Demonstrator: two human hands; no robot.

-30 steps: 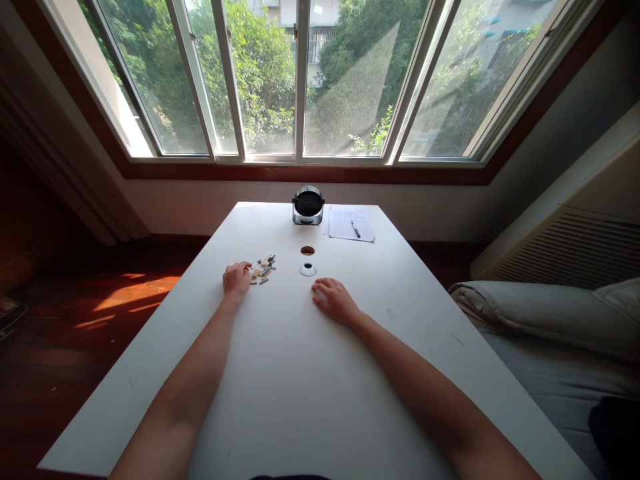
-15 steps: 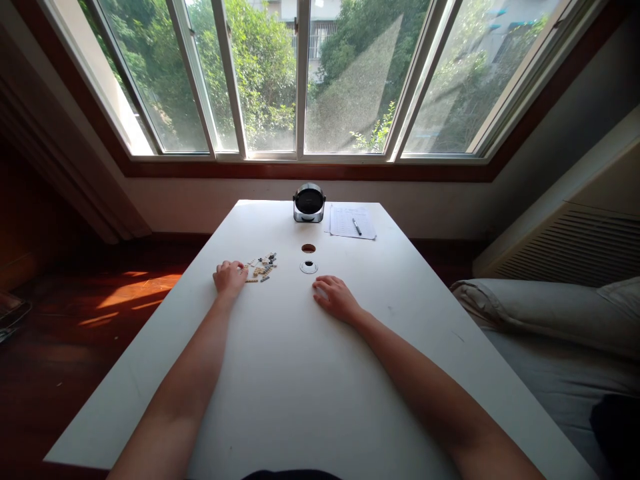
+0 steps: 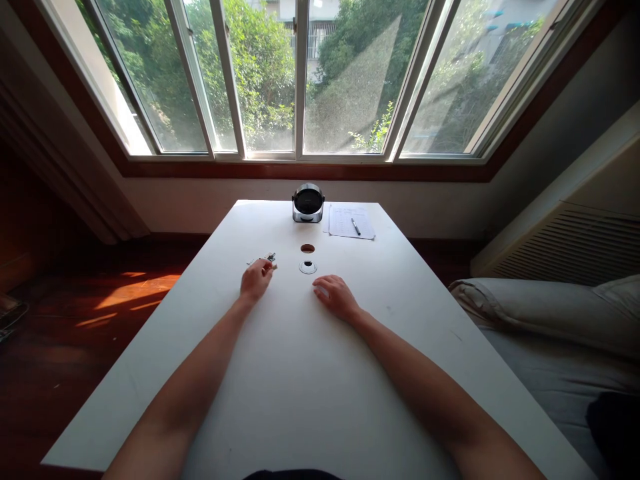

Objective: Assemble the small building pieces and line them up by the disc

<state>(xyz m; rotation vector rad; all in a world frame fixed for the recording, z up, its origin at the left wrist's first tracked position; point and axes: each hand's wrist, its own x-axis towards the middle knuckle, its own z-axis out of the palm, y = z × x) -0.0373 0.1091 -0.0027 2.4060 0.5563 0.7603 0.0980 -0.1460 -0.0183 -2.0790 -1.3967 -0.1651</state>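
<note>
My left hand [image 3: 256, 281] is over a pile of small building pieces [image 3: 271, 257] on the left half of the white table. Its fingers are bent and drawn together at the pile's right side, and a tiny tan piece [image 3: 275, 267] shows by the fingertips. Whether the fingers grip it is too small to tell. Most of the pile is hidden beneath this hand; a few dark and pale bits show past the knuckles. My right hand [image 3: 338, 296] rests on the tabletop with loosely bent, slightly parted fingers and nothing in them.
In front of my right hand lies a round grommet cover [image 3: 308, 267], with a cable hole [image 3: 307, 249] behind it. A round black device on a silver stand [image 3: 307, 202] is at the far edge. Beside it are paper sheets [image 3: 343, 223] with a pen [image 3: 355, 227] on top.
My left hand has moved right, from the pile's left edge to over it, and now covers most of the pieces. My right hand has stayed in place.
</note>
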